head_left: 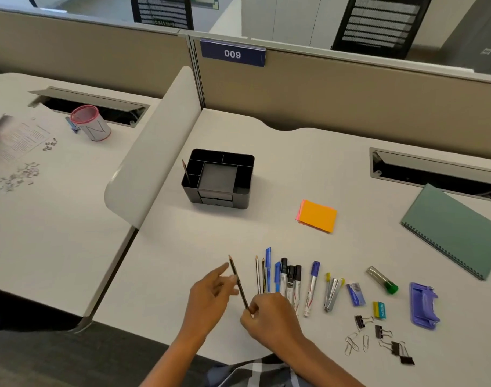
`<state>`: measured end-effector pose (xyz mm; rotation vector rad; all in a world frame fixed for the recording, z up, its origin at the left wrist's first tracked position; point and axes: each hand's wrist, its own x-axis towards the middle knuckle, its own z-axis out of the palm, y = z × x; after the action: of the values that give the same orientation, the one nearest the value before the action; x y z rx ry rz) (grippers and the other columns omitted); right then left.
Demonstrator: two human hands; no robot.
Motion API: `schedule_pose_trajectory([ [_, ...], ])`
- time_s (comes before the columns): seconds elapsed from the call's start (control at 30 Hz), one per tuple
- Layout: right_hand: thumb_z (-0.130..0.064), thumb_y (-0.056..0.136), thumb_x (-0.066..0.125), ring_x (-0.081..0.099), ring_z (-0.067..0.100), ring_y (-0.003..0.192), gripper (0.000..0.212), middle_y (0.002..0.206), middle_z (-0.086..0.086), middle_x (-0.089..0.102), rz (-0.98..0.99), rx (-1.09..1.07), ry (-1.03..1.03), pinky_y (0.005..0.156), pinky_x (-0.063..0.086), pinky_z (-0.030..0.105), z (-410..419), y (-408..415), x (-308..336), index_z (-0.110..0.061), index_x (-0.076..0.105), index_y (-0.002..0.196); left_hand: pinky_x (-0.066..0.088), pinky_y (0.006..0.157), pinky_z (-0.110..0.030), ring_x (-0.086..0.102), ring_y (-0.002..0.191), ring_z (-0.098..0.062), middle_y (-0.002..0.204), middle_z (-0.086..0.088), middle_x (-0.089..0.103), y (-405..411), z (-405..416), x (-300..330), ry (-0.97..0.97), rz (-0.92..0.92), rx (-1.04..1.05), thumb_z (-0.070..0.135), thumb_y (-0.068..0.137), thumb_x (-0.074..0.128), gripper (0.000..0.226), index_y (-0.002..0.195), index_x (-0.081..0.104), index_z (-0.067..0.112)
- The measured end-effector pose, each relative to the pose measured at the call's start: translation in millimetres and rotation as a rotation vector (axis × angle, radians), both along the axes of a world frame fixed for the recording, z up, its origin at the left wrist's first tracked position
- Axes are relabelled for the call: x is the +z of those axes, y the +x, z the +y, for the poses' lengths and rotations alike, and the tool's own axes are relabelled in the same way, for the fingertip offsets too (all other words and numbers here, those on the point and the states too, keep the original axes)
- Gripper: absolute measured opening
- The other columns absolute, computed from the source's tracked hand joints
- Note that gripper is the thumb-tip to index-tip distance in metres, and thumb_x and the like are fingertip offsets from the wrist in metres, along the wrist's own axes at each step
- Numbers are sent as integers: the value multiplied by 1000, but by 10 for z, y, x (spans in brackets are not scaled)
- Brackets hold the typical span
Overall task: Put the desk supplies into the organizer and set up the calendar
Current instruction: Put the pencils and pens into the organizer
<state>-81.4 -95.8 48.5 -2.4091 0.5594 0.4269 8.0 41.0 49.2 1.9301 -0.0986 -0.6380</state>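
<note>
A black desk organizer (243, 174) stands at the middle of the desk with one pencil (186, 171) upright in its left compartment. My right hand (269, 317) pinches the lower end of a dark pencil (238, 283), which tilts up and away. My left hand (211, 297) touches the same pencil at its middle, fingers loosely spread. To the right lie two pencils (260, 275), blue pens (268, 268), several markers (291, 280), a stapler (332, 294), binder clips (389, 339) and paper clips (353, 343). Far right lies a flat green spiral-bound calendar (453, 230).
Orange sticky notes (317, 216) lie right of the organizer. A glue stick (382, 280), an eraser (379, 310), a staple box (356, 294) and a purple hole punch (423, 305) sit front right. A curved white divider (152, 152) borders the left; a neighbouring desk holds a cup (91, 122).
</note>
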Motion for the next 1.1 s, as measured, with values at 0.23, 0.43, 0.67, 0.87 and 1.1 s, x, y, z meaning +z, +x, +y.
schedule_pose_trajectory([
  [0.23,-52,99,53,46,2,60,33,82,-13,59,-188,77,-4,59,32,6,-44,26,99,-23,69,100,65,83,-29,79,88,-10,92,11,82,181,-61,279,-76,-167,75,19,100,67,27,127,70,20],
  [0.43,-74,92,40,50,-3,71,58,94,-20,53,-254,0,67,69,44,12,-112,-33,43,-39,48,138,65,85,-45,79,90,-17,97,1,81,594,38,497,-157,-247,204,16,93,79,18,111,77,12],
  [0.67,-64,94,55,53,-1,74,50,96,-20,53,-256,-24,106,72,51,17,-182,-160,-26,-41,48,138,62,93,-41,71,83,-9,97,-7,79,1639,50,833,-245,-476,396,17,88,84,21,105,79,7],
  [0.87,-56,97,59,55,3,75,44,95,-18,56,-227,-73,117,68,45,8,-236,-219,-28,-39,51,136,64,91,-37,76,96,-15,103,0,80,2218,-26,867,-206,-591,413,28,87,85,27,110,81,13],
  [1.1,-56,98,58,57,5,74,40,97,-22,55,-195,-103,127,73,52,15,-278,-267,-79,-39,53,134,62,95,-35,75,90,-8,99,4,79,2497,-181,592,-143,-573,338,25,86,86,25,109,80,16],
])
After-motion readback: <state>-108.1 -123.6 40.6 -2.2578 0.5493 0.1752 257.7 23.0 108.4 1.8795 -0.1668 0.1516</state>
